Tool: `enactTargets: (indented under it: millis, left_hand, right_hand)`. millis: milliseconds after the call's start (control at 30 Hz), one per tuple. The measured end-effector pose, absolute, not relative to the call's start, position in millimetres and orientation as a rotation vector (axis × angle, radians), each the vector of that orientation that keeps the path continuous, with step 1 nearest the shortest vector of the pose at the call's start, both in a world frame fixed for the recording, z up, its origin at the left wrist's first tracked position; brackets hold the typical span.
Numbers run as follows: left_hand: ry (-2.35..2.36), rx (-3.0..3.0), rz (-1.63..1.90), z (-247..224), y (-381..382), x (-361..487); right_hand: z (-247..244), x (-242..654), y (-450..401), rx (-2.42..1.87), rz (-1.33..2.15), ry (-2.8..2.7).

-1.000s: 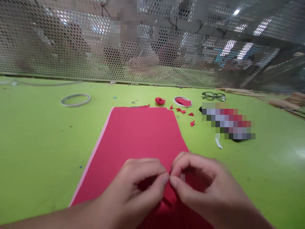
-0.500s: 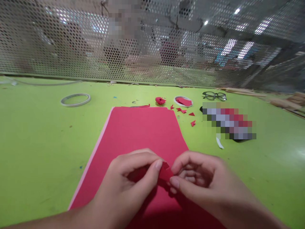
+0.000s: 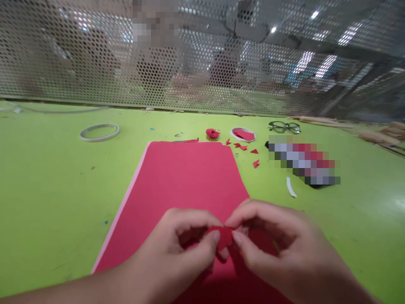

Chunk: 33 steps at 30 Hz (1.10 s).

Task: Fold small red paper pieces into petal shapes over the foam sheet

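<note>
"So, what have we got in hand?"

"A small red paper piece [image 3: 225, 237], up between our two hands, over the near part of the red sheets [image 3: 186, 177]. The thumb and forefinger of our left hand [image 3: 167, 242] are clamped on its left side, and those of our right hand [image 3: 294, 240] pinch it at the right edge."

"Which step are we on, would we say?"

"Shaping or creasing it, by the look of it. Its exact fold we can't tell, with our fingers covering so much."

"And what does the next move call for?"

"A light, even pinch from both sides, we'd judge, with the edges lined up before any pressure goes on. Thin paper could slip or crease crooked."

"What's around us?"

"Past the far right corner of the sheets lie folded red bits [image 3: 254, 151], with a spiky red wheel [image 3: 212, 134] beyond the far edge, and a white ring [image 3: 233, 137] around more red paper. Farther right on the worktop [image 3: 63, 190] we've got glasses [image 3: 285, 126] and a white strip [image 3: 290, 188]."
</note>
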<state>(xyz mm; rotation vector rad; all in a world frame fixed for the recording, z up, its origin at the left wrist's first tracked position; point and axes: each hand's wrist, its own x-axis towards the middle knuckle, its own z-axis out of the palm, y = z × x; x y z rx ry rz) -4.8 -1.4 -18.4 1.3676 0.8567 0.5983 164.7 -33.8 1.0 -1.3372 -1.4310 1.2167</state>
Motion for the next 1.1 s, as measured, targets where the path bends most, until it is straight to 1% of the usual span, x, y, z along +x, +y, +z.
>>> enactTargets:
  millis: [67,200,400,600,733,1000,1100]
  left_hand:
    - [0.846,1.331,0.558,-19.4,-2.3,-5.9]
    - [0.846,1.246,0.519,-13.9,-1.6,-5.6]
    - [0.786,0.959,0.487,-5.6,5.6,0.5]
    - [0.607,0.744,0.447,-15.0,9.1,-5.1]
    - [0.555,0.649,0.446,-18.3,10.8,-10.3]
    - [0.575,0.673,0.456,-18.4,11.4,-9.8]
    - [0.574,0.688,0.477,-19.5,10.2,-9.8]
  right_hand:
    - [0.6,165.4,-32.2,-1.327,1.077,-1.547]
    - [-1.5,167.6,-30.7,-1.312,0.649,-1.82]
    - [-6.6,176.8,-34.7,-1.152,0.375,-2.074]
    - [0.4,182.5,-30.0,-1.026,0.333,-2.28]
    - [8.1,183.5,-27.4,-0.964,0.429,-2.337]
    - [0.1,191.8,-27.8,-0.922,0.412,-2.349]
    - [0.0,189.9,-26.5,-0.912,0.437,-2.252]
